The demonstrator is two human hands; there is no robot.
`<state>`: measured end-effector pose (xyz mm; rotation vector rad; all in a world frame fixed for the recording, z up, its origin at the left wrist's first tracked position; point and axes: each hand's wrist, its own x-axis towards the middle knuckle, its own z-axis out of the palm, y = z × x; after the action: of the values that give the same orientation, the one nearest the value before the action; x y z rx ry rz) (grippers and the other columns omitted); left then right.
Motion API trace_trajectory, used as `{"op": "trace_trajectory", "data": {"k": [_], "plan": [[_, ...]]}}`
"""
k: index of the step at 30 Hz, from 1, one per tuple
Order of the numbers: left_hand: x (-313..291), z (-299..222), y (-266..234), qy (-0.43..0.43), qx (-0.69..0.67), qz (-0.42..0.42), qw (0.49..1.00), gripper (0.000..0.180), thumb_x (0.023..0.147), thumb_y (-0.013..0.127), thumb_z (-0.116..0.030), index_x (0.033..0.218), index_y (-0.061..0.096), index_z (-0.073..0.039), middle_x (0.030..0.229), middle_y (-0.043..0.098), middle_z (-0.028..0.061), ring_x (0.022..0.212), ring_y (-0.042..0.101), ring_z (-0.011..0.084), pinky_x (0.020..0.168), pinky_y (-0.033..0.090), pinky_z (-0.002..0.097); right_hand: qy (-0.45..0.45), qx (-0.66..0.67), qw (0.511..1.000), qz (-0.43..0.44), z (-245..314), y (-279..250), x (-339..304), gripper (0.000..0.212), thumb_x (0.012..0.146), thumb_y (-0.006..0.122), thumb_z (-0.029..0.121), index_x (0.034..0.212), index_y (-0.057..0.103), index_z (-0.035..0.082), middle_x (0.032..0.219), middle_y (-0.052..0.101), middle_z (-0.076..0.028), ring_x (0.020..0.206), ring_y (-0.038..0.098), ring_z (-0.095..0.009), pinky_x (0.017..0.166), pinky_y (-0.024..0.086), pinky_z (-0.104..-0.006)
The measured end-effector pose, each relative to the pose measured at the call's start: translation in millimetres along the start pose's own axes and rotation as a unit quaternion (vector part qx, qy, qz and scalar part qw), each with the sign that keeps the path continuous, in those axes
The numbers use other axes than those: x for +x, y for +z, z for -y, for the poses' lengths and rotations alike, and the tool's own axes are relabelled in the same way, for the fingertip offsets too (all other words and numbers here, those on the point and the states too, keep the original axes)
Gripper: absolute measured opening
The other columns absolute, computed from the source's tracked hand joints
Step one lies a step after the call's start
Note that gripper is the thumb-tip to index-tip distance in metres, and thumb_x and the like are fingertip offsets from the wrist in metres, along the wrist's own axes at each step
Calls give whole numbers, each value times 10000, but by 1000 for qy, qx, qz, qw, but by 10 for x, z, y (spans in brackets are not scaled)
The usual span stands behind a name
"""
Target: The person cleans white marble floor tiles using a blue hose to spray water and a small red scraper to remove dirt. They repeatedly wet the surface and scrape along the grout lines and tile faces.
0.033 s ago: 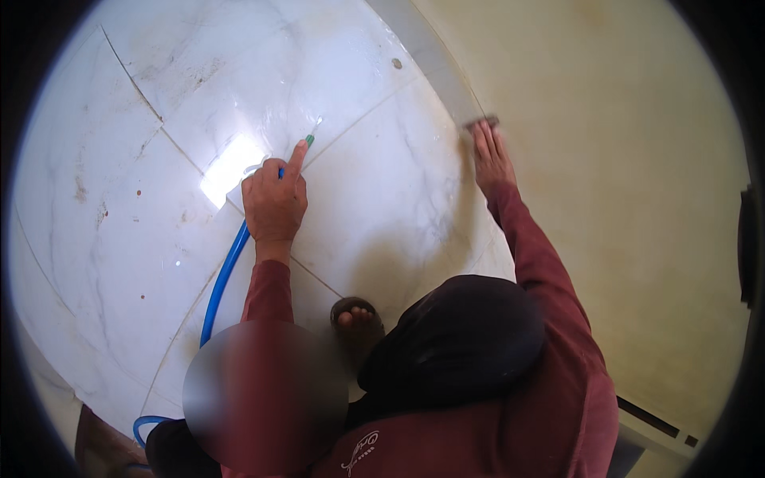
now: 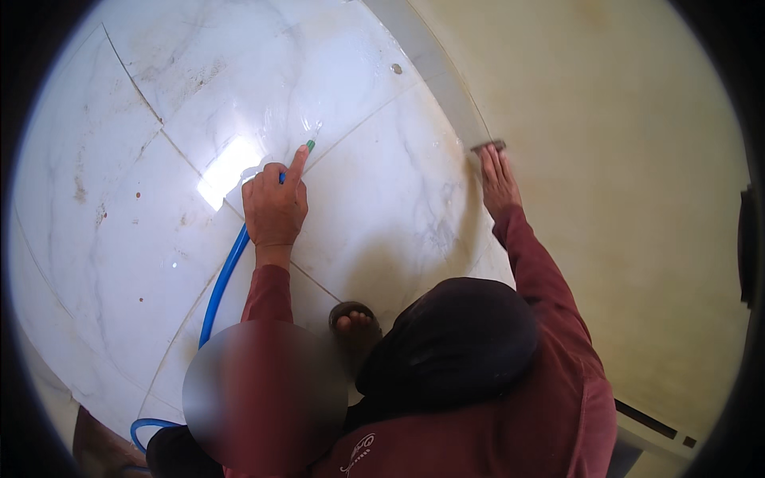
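My left hand [image 2: 275,211] is wrapped round a blue hose [image 2: 226,275], its index finger stretched along the green tip [image 2: 310,146]. A little water comes out of that tip onto the white tiles. At the right, my right hand [image 2: 500,185] presses a thin dark scrubbing pad [image 2: 488,146] against the foot of the wall, where the tile skirting [image 2: 441,70] meets the yellowish surface. Its fingers lie over the pad, so most of it is hidden and its exact kind is unclear.
Wet, marbled floor tiles [image 2: 382,183] with brown smudges spread to the left. The yellowish wall [image 2: 606,183] rises along the right. A round floor spot [image 2: 397,69] lies near the skirting. My sandalled foot [image 2: 355,323] stands below the hands, and the hose loops [image 2: 147,426] at lower left.
My right hand and the dark pad have slid a short way toward me along the wall's foot. The left hand and hose have barely moved; the water spreads slightly differently.
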<state>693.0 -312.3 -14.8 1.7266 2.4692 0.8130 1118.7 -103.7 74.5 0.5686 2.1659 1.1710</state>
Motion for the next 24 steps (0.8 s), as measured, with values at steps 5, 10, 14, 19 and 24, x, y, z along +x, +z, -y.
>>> {"op": "trace_trajectory", "data": {"k": [5, 10, 14, 19, 24], "plan": [[-15, -68, -11, 1, -14, 10, 1000, 611, 845, 731, -133, 1407, 616, -343, 929, 559, -26, 837, 579, 163, 810, 435, 349, -33, -9, 999, 5, -19, 84, 123, 614, 1009, 421, 233, 1560, 372, -35, 1670, 261, -132, 1582, 162, -275, 1311, 129, -433], [-17, -14, 10, -3, -11, 5, 1000, 606, 839, 700, -122, 1400, 630, -341, 916, 566, -29, 838, 594, 175, 790, 449, 371, -100, -102, 987, 69, -147, -535, 865, 601, 1023, 377, 236, 1560, 367, -35, 1664, 288, -147, 1580, 177, -292, 1311, 104, -453], [-8, -90, -10, -8, -11, 13, 1000, 615, 836, 706, -128, 1404, 624, -347, 935, 567, -29, 850, 594, 173, 804, 447, 370, -177, -133, 967, 125, 49, 574, -892, 607, 1066, 282, 272, 1608, 268, 0, 1693, 248, -109, 1599, 125, -264, 1311, 50, -448], [9, -9, -15, 6, 26, 4, 1000, 620, 841, 734, -159, 1415, 609, -357, 934, 546, -29, 818, 564, 164, 785, 425, 348, -124, -80, 989, 31, 103, 155, 515, 648, 1034, 362, 351, 1587, 346, 15, 1701, 246, -75, 1599, 101, -259, 1307, 2, -456], [-6, -64, 69, 7, 18, 5, 1000, 622, 844, 725, -148, 1414, 608, -370, 934, 543, -30, 819, 565, 165, 788, 427, 346, -10, 112, 994, 11, -18, -419, 2278, 582, 1013, 425, 278, 1542, 420, 34, 1670, 306, -132, 1586, 162, -278, 1302, 86, -406]]}}
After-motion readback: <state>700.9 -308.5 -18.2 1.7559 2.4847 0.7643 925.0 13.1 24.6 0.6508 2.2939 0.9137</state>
